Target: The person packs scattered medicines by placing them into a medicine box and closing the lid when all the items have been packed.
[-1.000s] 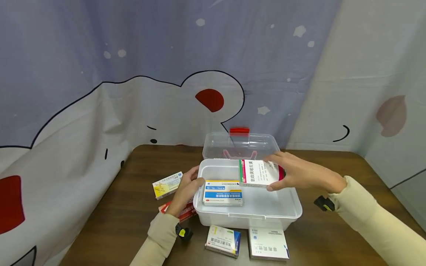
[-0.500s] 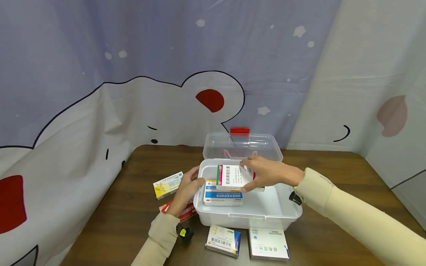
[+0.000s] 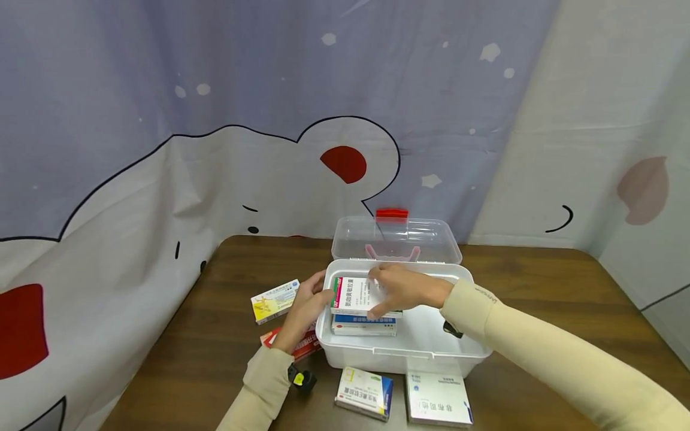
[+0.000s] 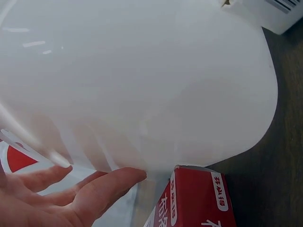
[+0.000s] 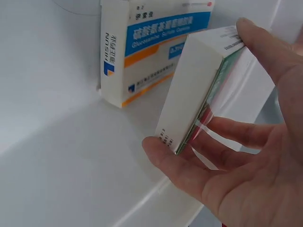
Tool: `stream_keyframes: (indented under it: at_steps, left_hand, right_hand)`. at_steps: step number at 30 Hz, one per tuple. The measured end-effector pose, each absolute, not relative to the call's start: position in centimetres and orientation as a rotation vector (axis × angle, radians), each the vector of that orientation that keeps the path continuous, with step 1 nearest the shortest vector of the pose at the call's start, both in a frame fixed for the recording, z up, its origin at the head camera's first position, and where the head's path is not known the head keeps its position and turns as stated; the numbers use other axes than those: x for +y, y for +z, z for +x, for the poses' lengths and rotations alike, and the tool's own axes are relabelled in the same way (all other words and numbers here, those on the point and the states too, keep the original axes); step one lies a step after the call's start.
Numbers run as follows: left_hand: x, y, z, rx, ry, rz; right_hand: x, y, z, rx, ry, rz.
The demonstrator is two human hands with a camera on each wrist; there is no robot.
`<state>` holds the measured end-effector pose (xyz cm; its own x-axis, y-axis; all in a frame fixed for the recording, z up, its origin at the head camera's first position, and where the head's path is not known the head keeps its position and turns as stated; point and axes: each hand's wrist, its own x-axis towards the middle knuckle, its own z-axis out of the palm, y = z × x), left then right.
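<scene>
My right hand [image 3: 406,287] holds a white medicine box [image 3: 353,294] with a green and red end. It is inside the left part of a white plastic storage box [image 3: 399,361], whose clear lid [image 3: 396,232] is swung open. Under and behind it, partly covered in the head view, lies a blue and white medicine box [image 3: 366,326]. The right wrist view shows the held medicine box [image 5: 189,85] tilted, with thumb and fingers at opposite edges. My left hand [image 3: 306,308] grips the storage box's left rim, fingers along the outer wall [image 4: 165,85].
Left of the storage box lie a yellow and white medicine box [image 3: 275,300] and a red one [image 3: 307,344], partly hidden by the left arm. In front are two more medicine boxes, one white and blue [image 3: 363,392], one white [image 3: 438,398]. A printed curtain [image 3: 259,179] hangs behind the table.
My right hand has carried the held medicine box leftward and down, from above the storage box's middle to over the blue and white one. The left hand stays at the rim.
</scene>
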<state>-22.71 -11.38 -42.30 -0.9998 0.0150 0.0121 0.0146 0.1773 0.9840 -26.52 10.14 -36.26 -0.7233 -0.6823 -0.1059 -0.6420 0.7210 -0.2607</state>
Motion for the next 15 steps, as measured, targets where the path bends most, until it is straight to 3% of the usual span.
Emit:
stream_keyframes:
  at_steps: [15]
  left_hand:
    - [-11.2, -42.6, -22.8, 2.429, 2.040, 0.042]
  right_hand:
    - [9.5, -37.9, -26.1, 2.811, -0.253, -1.140]
